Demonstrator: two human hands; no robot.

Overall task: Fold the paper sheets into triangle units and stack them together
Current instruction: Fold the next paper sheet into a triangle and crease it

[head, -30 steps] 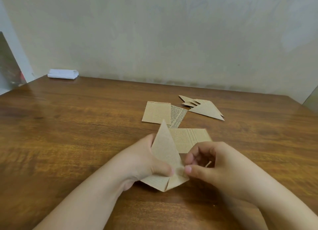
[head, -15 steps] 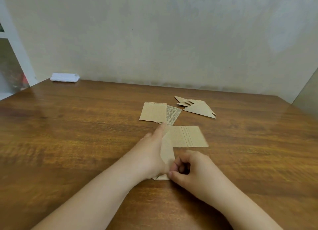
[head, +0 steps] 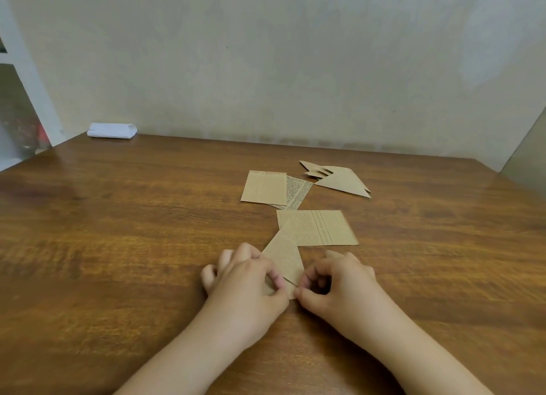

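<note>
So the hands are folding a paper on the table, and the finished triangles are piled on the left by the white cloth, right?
Not quite. The finished triangles lie on the far right of the table, away from the white cloth at the far left corner. The head view shows it. Both hands do work a paper on the table.

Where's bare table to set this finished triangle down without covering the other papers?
Bare wood runs left of the flat sheets, out to the white bundle, and right of the triangle stack. It is crowded ahead of the left hand and right hand, where the half-folded piece overlaps another sheet.
</note>
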